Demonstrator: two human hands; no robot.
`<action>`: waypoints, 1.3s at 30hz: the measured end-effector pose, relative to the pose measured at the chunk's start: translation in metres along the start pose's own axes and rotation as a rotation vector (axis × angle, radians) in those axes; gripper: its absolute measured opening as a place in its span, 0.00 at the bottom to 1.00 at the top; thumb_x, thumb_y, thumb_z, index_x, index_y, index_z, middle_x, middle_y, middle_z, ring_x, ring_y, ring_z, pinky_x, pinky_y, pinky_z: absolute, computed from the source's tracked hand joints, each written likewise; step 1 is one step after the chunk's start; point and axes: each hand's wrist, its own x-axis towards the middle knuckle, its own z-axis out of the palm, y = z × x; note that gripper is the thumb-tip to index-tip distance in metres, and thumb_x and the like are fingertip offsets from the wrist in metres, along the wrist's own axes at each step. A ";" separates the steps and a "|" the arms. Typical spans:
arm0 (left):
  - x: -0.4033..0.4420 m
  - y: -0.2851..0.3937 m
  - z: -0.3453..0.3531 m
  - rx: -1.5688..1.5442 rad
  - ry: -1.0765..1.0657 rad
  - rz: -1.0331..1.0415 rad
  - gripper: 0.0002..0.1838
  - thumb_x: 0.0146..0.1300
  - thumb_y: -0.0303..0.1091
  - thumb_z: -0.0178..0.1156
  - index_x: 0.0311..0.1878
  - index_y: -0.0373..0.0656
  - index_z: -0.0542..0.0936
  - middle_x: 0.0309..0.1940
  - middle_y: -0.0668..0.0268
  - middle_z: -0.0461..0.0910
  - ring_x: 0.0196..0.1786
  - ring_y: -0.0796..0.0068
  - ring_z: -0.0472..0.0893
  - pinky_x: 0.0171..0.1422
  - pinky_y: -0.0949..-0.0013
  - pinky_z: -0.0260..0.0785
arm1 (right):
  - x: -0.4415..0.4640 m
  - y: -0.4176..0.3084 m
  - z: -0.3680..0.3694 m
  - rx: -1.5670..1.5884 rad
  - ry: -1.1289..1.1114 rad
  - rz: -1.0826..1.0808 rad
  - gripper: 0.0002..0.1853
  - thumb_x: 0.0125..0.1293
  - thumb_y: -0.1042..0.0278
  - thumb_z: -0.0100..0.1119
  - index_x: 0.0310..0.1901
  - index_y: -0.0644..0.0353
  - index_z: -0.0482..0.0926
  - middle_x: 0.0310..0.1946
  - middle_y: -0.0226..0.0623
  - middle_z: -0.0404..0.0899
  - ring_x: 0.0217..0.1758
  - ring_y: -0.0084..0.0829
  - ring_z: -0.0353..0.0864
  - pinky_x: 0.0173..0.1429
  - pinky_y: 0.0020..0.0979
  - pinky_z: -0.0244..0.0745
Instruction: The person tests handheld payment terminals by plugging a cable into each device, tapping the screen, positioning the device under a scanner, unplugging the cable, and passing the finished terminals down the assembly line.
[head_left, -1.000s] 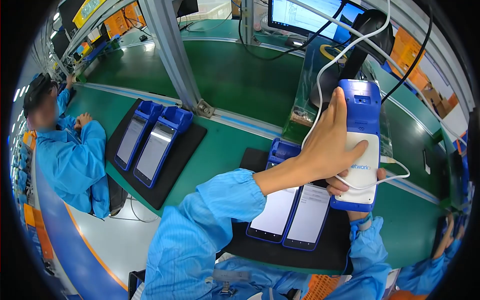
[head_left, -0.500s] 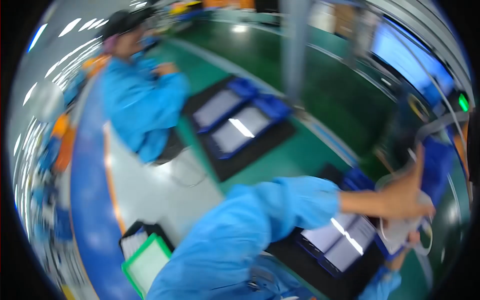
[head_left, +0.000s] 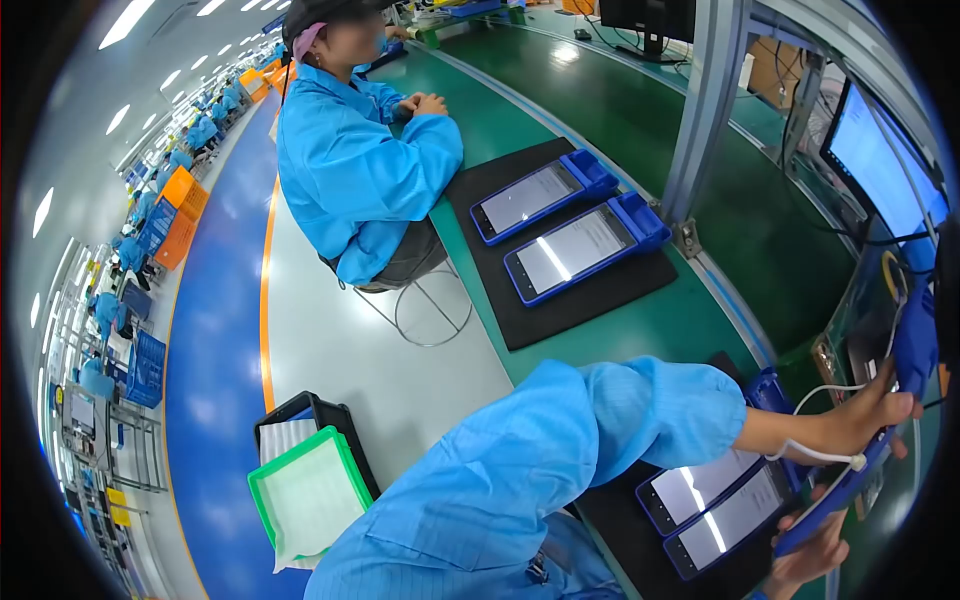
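Note:
A blue handheld payment terminal (head_left: 838, 506) is tilted nearly edge-on at the right, so its screen cannot be read. My left hand (head_left: 868, 412) grips it near its upper part, fingers wrapped over the edge. Below, my right hand (head_left: 812, 552) holds the lower end, partly hidden behind the terminal. A white cable (head_left: 810, 453) loops around my left wrist, its plug end close to the terminal. Under my left forearm, two more terminals, one nearer (head_left: 722, 530) and one farther (head_left: 690, 488), lie screen-up on a black mat (head_left: 640, 530).
Two lit terminals (head_left: 570, 255) rest on another black mat (head_left: 530, 325) along the green bench (head_left: 480, 300). A seated co-worker (head_left: 360, 170) is beyond. A metal post (head_left: 705, 120) and a monitor (head_left: 880, 160) stand at the right. A green-rimmed tray (head_left: 310, 490) sits lower left.
The view has steadied and shifted left, so the bench appears farther right. The terminal in my hands has turned more edge-on, and my left hand now wraps its edge.

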 end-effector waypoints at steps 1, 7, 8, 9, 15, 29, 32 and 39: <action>0.000 0.002 0.000 -0.012 -0.004 -0.008 0.57 0.57 0.54 0.57 0.72 0.44 0.26 0.57 0.50 0.62 0.53 0.61 0.70 0.52 0.65 0.69 | -0.003 -0.001 0.002 0.039 0.050 0.011 0.41 0.66 0.63 0.53 0.70 0.60 0.35 0.66 0.60 0.52 0.54 0.66 0.72 0.44 0.64 0.79; 0.002 0.005 -0.002 -0.089 -0.030 -0.031 0.55 0.59 0.58 0.54 0.73 0.45 0.28 0.54 0.53 0.64 0.51 0.64 0.70 0.49 0.66 0.70 | -0.004 0.002 0.021 -0.058 0.159 0.000 0.44 0.61 0.68 0.61 0.70 0.62 0.40 0.65 0.60 0.53 0.51 0.66 0.75 0.42 0.60 0.82; 0.002 0.005 -0.002 -0.099 -0.036 -0.034 0.54 0.59 0.59 0.54 0.73 0.45 0.29 0.54 0.53 0.64 0.51 0.64 0.71 0.48 0.66 0.71 | -0.002 0.002 0.023 -0.072 0.162 -0.010 0.44 0.60 0.67 0.61 0.69 0.62 0.40 0.64 0.60 0.54 0.50 0.65 0.76 0.41 0.59 0.82; 0.003 0.005 -0.001 -0.116 -0.039 -0.036 0.54 0.59 0.60 0.53 0.73 0.45 0.29 0.54 0.54 0.64 0.51 0.64 0.71 0.48 0.67 0.71 | -0.001 0.002 0.025 -0.087 0.164 -0.022 0.44 0.60 0.67 0.61 0.69 0.63 0.41 0.63 0.60 0.56 0.48 0.64 0.77 0.40 0.58 0.83; 0.004 0.009 -0.003 -0.169 -0.077 -0.056 0.53 0.61 0.65 0.50 0.73 0.46 0.31 0.51 0.56 0.65 0.48 0.67 0.71 0.45 0.68 0.72 | 0.004 -0.001 0.032 -0.194 0.244 -0.009 0.44 0.60 0.66 0.61 0.69 0.64 0.42 0.58 0.59 0.63 0.45 0.56 0.81 0.35 0.48 0.86; -0.003 0.029 -0.008 -0.225 -0.053 -0.290 0.42 0.62 0.69 0.43 0.63 0.39 0.66 0.47 0.53 0.79 0.43 0.65 0.81 0.43 0.64 0.77 | 0.043 0.009 0.095 -0.137 0.466 0.035 0.57 0.36 0.72 0.67 0.70 0.63 0.44 0.54 0.61 0.70 0.48 0.60 0.79 0.46 0.59 0.81; 0.000 0.018 -0.007 -0.270 -0.075 -0.233 0.50 0.56 0.75 0.43 0.66 0.37 0.63 0.62 0.55 0.69 0.53 0.57 0.78 0.47 0.56 0.79 | 0.044 0.001 0.090 -0.214 0.473 0.063 0.56 0.37 0.73 0.66 0.70 0.63 0.44 0.56 0.60 0.69 0.55 0.59 0.75 0.47 0.59 0.80; 0.005 0.017 -0.004 -0.274 -0.115 -0.239 0.53 0.54 0.79 0.41 0.67 0.37 0.61 0.65 0.56 0.66 0.58 0.55 0.75 0.49 0.57 0.78 | 0.048 0.002 0.084 0.076 0.289 0.048 0.59 0.44 0.49 0.73 0.71 0.64 0.44 0.61 0.66 0.61 0.55 0.65 0.73 0.53 0.59 0.77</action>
